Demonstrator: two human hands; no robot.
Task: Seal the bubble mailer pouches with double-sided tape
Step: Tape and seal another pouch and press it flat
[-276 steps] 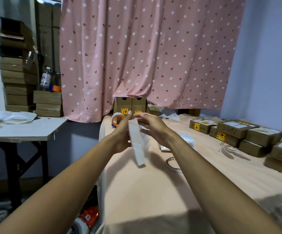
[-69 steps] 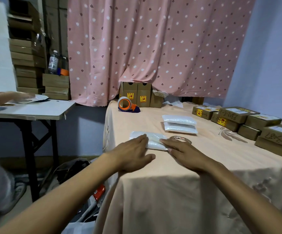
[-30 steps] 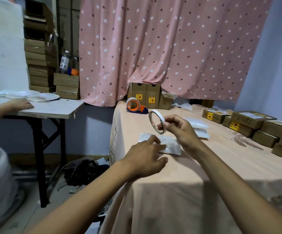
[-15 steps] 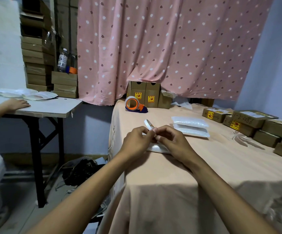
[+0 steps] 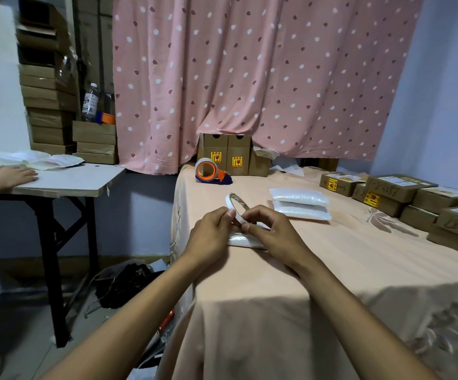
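Altogether three pouches, one tape roll

Pink spotted curtain, orange tape dispenser, labelled cardboard boxes at right, perhaps a dark bag on floor.

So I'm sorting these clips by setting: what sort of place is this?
Probably a small home mail-order packing room: labelled cardboard boxes line the cloth-covered table, two bubble mailer pouches lie stacked on it, and the left hand and right hand pinch a double-sided tape roll.

Pink polka-dot curtain, peach tablecloth
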